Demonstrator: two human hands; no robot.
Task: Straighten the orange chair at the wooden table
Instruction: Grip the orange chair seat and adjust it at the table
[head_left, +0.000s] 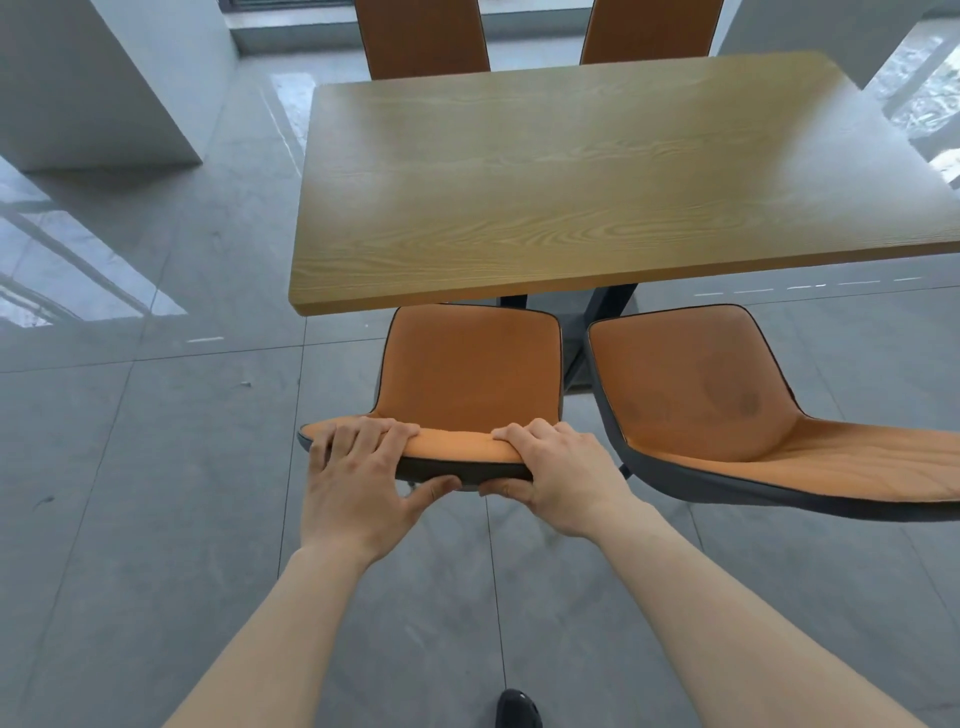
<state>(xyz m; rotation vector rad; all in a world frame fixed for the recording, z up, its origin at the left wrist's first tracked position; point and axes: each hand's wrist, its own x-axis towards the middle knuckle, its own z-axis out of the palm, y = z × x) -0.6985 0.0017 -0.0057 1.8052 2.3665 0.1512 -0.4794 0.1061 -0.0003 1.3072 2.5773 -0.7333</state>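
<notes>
An orange chair (470, 371) with a dark shell stands at the near edge of the wooden table (571, 176), its seat front tucked slightly under the tabletop. My left hand (358, 478) grips the top of its backrest at the left, fingers over the orange padding and thumb on the dark back. My right hand (558, 473) grips the same backrest top at the right, thumb underneath. The chair's legs are hidden from view.
A second orange chair (727, 415) stands close to the right, turned at an angle. Two more orange chair backs (421, 39) (649, 31) rise at the table's far side. A white block (88, 88) stands far left. Grey tiled floor (156, 467) surrounds; my shoe (517, 709) shows below.
</notes>
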